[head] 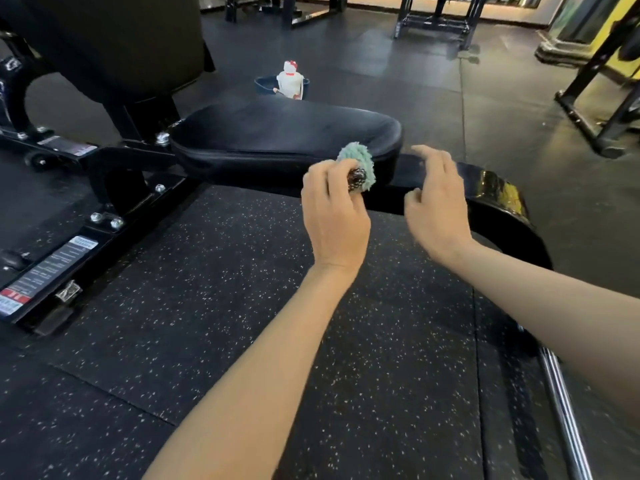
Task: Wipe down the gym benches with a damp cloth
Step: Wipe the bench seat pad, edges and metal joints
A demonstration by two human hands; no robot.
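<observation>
A black padded bench seat (284,129) lies across the middle of the head view, with its raised backrest (114,39) at the upper left. My left hand (334,209) grips a bunched pale green cloth (358,161) against the seat's near right edge. My right hand (438,206) hovers just to the right, fingers spread and empty, over the bench's black frame bar (408,161).
A white spray bottle (290,81) stands in a dark bucket (265,85) on the floor behind the seat. The bench's base rail (69,258) runs at the left. A curved black foot (502,209) and chrome bar (561,403) lie at the right. Other racks stand far behind.
</observation>
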